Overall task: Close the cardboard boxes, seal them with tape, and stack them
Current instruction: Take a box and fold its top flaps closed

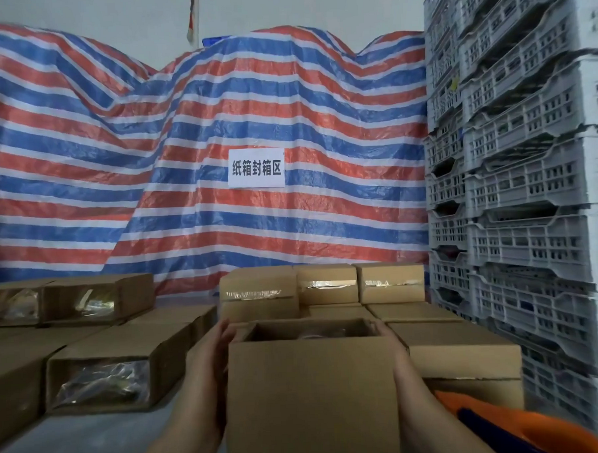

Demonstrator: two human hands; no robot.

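An open cardboard box (311,390) stands near the camera, in the low middle of the view, and its bottom is cut off by the lower edge of the picture. The top of it is not closed; inside there is something dark and shiny, but it is too dim to say what it is. The left hand (214,363) lies flat against the left wall of the box with straight fingers, so it presses and does not grip. The right hand (388,335) is on the right wall, but the box hides most of it, and only part of it shows above the rim; it seems to press the wall in the same way, but I cannot tell how its fingers lie.

Behind the box, far in the middle, three taped boxes (322,285) stand in a row on top of other boxes, with clear tape on the front sides. To the left, more boxes (102,382) lie on the grey surface (77,438) (some show a glossy wrapping at their open end, the contents are not clear). On the right, a low box (464,356) is just beside the held one.

A striped tarpaulin (150,147) in red, blue and white covers the far wall and carries a white paper sign (256,168). Grey plastic crates (527,148) are stacked high at the right. An orange object (525,428) at the near right corner is cut off and blurred.
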